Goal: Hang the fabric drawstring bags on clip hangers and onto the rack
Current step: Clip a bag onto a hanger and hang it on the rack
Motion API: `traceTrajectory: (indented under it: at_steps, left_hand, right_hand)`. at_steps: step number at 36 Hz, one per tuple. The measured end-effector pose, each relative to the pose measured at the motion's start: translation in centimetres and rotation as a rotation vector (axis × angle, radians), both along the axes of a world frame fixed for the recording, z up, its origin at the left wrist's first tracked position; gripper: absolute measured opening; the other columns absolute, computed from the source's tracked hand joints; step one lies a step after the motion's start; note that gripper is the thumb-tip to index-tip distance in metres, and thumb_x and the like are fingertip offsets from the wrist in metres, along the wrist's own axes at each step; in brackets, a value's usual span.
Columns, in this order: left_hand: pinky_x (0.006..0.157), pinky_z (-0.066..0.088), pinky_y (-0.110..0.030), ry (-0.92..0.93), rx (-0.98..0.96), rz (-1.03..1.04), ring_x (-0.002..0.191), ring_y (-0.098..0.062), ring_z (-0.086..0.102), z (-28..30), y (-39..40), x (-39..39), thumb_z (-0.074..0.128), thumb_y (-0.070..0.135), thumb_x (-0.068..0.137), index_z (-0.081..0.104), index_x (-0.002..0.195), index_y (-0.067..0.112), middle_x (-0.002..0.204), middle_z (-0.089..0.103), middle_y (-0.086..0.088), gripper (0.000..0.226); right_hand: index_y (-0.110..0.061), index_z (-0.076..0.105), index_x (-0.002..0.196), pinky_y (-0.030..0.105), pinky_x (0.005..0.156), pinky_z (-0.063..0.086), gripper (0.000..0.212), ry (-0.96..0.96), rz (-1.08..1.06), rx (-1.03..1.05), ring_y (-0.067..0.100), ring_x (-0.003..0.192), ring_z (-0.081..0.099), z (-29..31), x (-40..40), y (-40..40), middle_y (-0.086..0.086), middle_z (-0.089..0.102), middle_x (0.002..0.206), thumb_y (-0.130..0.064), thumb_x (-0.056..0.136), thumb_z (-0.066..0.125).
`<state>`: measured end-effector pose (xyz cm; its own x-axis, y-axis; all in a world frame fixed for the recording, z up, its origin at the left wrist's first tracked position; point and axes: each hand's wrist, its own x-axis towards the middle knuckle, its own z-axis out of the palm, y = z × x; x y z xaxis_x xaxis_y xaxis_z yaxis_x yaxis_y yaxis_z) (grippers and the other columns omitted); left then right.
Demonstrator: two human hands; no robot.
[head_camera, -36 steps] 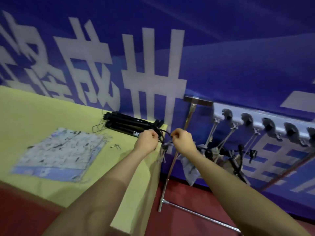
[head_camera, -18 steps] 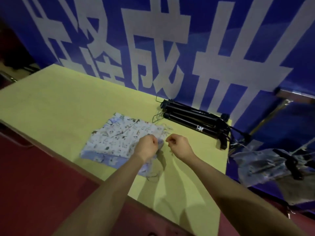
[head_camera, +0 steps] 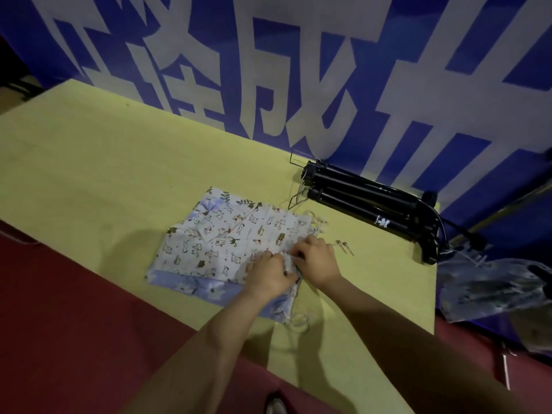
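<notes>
Head view, hands [head_camera: 294,268] pinching fabric bags [head_camera: 221,243]

Soft printed cloth bags [head_camera: 227,243] lie on a matt yellow table [head_camera: 119,174] beside black metal hangers [head_camera: 367,201].

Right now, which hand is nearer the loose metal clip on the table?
Right. The right hand sits just left of the clip, pinching the bag edge. The left hand lies farther left, beyond the right one, also gripping the bag.

Cat-print drawstring bags [head_camera: 227,243] lie stacked flat on table [head_camera: 89,174].
</notes>
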<state>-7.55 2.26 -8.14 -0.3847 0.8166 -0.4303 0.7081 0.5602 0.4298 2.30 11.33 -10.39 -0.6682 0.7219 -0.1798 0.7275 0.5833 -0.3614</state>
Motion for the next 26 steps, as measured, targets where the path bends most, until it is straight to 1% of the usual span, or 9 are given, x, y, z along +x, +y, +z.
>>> traceTrajectory:
  at_steps: [5,9,12,14,17,20,22,24,26]
  left_hand:
    - [0.101,0.035,-0.039,0.073,0.07,0.032,0.118,-0.03,0.042,-0.4,0.2,0.2,0.054,0.037,0.089,0.058,0.109,0.011,0.117,0.051,-0.011,0.033]
    - [0.085,0.04,-0.039,0.118,0.197,0.086,0.103,-0.032,0.052,0.6,0.6,0.4,0.052,0.023,0.091,0.057,0.101,0.005,0.106,0.056,-0.013,0.021]
    - [0.075,0.043,-0.04,0.084,0.27,0.119,0.094,-0.032,0.056,1.8,1.0,0.4,0.049,0.016,0.092,0.056,0.1,0.003,0.102,0.058,-0.014,0.017]
    - [0.067,0.045,-0.037,0.052,0.317,0.141,0.085,-0.03,0.059,2.6,1.2,0.3,0.051,0.014,0.09,0.057,0.098,0.004,0.096,0.06,-0.012,0.014]
    - [0.057,0.036,-0.03,0.034,0.38,0.12,0.07,-0.023,0.053,3.8,1.3,0.0,0.053,0.012,0.088,0.057,0.096,0.006,0.082,0.058,-0.008,0.011]
    - [0.054,0.031,-0.028,-0.001,0.435,0.118,0.062,-0.02,0.046,5.2,1.5,-0.1,0.054,0.012,0.087,0.057,0.093,0.006,0.07,0.05,0.0,0.009]
    - [0.05,0.031,-0.029,-0.085,0.465,0.157,0.057,-0.016,0.044,6.1,1.7,-0.1,0.057,0.013,0.088,0.056,0.088,0.009,0.064,0.048,0.003,0.005]
    - [0.054,0.036,-0.029,-0.162,0.497,0.195,0.058,-0.013,0.046,7.0,1.9,-0.2,0.057,0.011,0.088,0.052,0.087,0.013,0.066,0.049,0.005,0.006]
    - [0.055,0.037,-0.032,-0.174,0.538,0.206,0.058,-0.017,0.046,7.8,2.0,-0.1,0.053,0.005,0.089,0.046,0.092,0.015,0.066,0.048,0.004,0.012]
  right_hand:
    - [-0.015,0.061,0.091,0.034,0.081,0.024,0.01,0.095,0.027,-0.017,0.026,0.104,0.04,0.5,-0.4,0.2,0.003,0.05,0.108,-0.02,0.09,0.053]
    - [-0.015,0.055,0.091,0.032,0.078,0.025,0.007,0.231,0.03,-0.074,0.024,0.102,0.038,1.3,0.0,0.0,-0.001,0.048,0.119,-0.016,0.093,0.049]
    - [-0.015,0.056,0.102,0.034,0.086,0.031,0.012,0.319,0.035,-0.137,0.023,0.113,0.04,1.7,0.4,0.0,-0.002,0.05,0.131,-0.017,0.097,0.045]
    - [-0.014,0.055,0.107,0.038,0.089,0.039,0.014,0.407,0.036,-0.24,0.021,0.109,0.049,2.4,0.8,0.1,0.001,0.059,0.12,-0.016,0.098,0.045]
    - [-0.016,0.046,0.089,0.043,0.075,0.047,0.01,0.486,0.029,-0.334,0.027,0.081,0.058,3.7,1.2,0.4,0.01,0.062,0.09,-0.011,0.097,0.045]
    - [-0.022,0.046,0.091,0.045,0.077,0.047,0.006,0.534,0.035,-0.311,0.024,0.074,0.058,4.7,1.4,0.8,-0.002,0.058,0.079,-0.019,0.095,0.049]
    - [-0.028,0.049,0.1,0.043,0.087,0.042,0.012,0.52,0.035,-0.303,0.015,0.078,0.057,4.8,1.3,1.2,-0.009,0.062,0.083,-0.022,0.091,0.053]
    - [-0.029,0.053,0.107,0.04,0.093,0.032,0.022,0.441,0.046,-0.26,0.016,0.092,0.053,5.1,1.2,1.6,-0.008,0.061,0.095,-0.019,0.088,0.056]
    - [-0.027,0.057,0.097,0.034,0.088,0.026,0.008,0.407,0.038,-0.197,0.022,0.101,0.049,5.5,1.2,2.2,-0.009,0.056,0.098,-0.02,0.092,0.056]
